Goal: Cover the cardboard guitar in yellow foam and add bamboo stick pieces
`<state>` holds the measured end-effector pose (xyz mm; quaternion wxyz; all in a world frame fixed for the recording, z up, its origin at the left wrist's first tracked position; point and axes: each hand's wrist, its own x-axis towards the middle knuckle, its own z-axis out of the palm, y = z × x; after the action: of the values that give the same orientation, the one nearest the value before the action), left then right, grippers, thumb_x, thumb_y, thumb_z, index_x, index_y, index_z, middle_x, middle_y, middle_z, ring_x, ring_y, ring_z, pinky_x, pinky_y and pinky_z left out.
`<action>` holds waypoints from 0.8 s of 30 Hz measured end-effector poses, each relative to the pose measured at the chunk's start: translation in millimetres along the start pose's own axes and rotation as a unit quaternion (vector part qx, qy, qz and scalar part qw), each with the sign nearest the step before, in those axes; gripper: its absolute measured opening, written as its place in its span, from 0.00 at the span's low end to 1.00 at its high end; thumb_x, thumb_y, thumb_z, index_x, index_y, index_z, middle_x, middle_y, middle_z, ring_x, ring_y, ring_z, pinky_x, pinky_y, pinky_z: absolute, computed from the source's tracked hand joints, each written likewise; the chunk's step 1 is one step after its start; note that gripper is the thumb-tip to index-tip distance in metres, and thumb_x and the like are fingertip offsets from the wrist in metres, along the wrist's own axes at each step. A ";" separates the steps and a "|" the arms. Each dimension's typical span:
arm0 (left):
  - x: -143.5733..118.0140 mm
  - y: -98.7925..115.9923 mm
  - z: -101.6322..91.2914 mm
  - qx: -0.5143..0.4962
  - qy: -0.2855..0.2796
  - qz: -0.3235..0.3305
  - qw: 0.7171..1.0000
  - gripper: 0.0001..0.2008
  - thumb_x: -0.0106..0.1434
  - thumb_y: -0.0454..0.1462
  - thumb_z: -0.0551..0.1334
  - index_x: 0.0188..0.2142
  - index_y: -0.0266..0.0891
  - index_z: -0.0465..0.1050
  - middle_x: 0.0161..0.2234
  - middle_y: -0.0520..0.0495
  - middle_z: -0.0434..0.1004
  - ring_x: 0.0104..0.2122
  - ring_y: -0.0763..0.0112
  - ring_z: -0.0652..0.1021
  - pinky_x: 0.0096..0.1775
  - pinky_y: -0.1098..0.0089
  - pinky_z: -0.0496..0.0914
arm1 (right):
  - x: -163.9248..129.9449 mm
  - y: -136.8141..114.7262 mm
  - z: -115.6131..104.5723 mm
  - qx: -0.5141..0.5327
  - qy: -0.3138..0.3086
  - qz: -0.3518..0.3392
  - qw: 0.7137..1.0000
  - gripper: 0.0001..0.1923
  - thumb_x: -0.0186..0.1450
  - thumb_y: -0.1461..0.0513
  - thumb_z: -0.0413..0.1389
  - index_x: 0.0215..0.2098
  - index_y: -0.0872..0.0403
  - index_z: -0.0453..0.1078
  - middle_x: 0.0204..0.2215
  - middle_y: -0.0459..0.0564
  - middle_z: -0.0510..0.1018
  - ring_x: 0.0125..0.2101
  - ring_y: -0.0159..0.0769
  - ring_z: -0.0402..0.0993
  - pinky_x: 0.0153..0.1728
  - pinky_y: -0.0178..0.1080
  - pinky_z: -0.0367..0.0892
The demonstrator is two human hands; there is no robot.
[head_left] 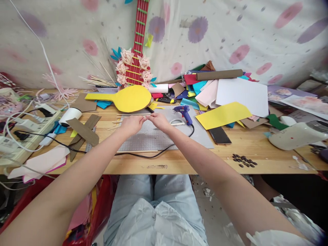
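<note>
My left hand (131, 124) and my right hand (159, 120) meet over the grey cutting mat (164, 136), fingertips pinched together on something small and thin between them; what it is cannot be made out. Thin wooden sticks (128, 116) lie just beyond my left hand. A yellow paddle-shaped cutout (128, 98) rests behind them. A blue glue gun (184, 112) sits right of my right hand, its black cord (153, 153) trailing across the mat.
A red paper guitar with paper flowers (135, 65) leans on the wall. Coloured paper sheets (230, 95) pile at the right, with a phone (219, 135) and dark beads (243, 160). Brown card strips (83, 131) and a power strip (23, 136) lie left.
</note>
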<state>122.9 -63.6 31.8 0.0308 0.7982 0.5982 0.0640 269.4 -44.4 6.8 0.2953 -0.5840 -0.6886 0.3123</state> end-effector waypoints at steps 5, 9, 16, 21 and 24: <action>1.8 2.1 -4.2 0.044 -0.031 0.014 0.998 0.23 0.65 0.45 0.44 0.40 0.38 0.75 0.37 0.36 0.78 0.39 0.53 0.76 0.37 0.63 0.66 | 2.9 6.3 6.0 0.021 -0.006 0.006 1.000 0.18 0.59 0.51 0.48 0.20 0.54 0.66 0.17 0.43 0.65 0.27 0.32 0.64 0.30 0.33 0.56; 5.1 5.1 -9.0 0.083 -0.050 0.023 0.995 0.23 0.65 0.45 0.45 0.40 0.35 0.75 0.38 0.33 0.77 0.40 0.50 0.76 0.38 0.61 0.66 | 0.4 8.3 5.1 0.019 -0.020 0.020 0.999 0.20 0.60 0.50 0.46 0.23 0.54 0.68 0.17 0.43 0.65 0.26 0.32 0.64 0.30 0.33 0.56; 5.0 17.8 -20.1 0.132 -0.080 0.038 0.987 0.23 0.65 0.45 0.46 0.42 0.31 0.74 0.39 0.29 0.76 0.42 0.50 0.75 0.41 0.60 0.66 | -1.4 13.2 2.1 0.020 -0.031 0.028 0.999 0.21 0.60 0.48 0.46 0.23 0.55 0.68 0.17 0.43 0.65 0.23 0.29 0.60 0.25 0.33 0.53; 9.4 23.9 -22.0 0.176 -0.095 0.043 0.979 0.23 0.66 0.44 0.45 0.44 0.32 0.73 0.40 0.31 0.76 0.44 0.53 0.75 0.42 0.62 0.67 | 0.1 14.7 0.3 0.027 -0.026 0.041 0.998 0.21 0.60 0.49 0.47 0.25 0.56 0.71 0.19 0.44 0.67 0.24 0.30 0.61 0.27 0.33 0.53; 12.9 27.1 -22.9 0.188 -0.094 0.042 0.977 0.23 0.65 0.44 0.46 0.44 0.31 0.73 0.40 0.30 0.76 0.44 0.52 0.75 0.41 0.61 0.67 | 1.3 16.3 -0.4 0.035 -0.022 0.033 0.999 0.20 0.61 0.50 0.48 0.28 0.56 0.73 0.21 0.45 0.69 0.26 0.30 0.62 0.30 0.33 0.55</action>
<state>149.1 -59.5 58.7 -0.0660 0.8168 0.5596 -0.1238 279.7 -41.0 -5.5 0.2900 -0.5891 -0.6638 0.3581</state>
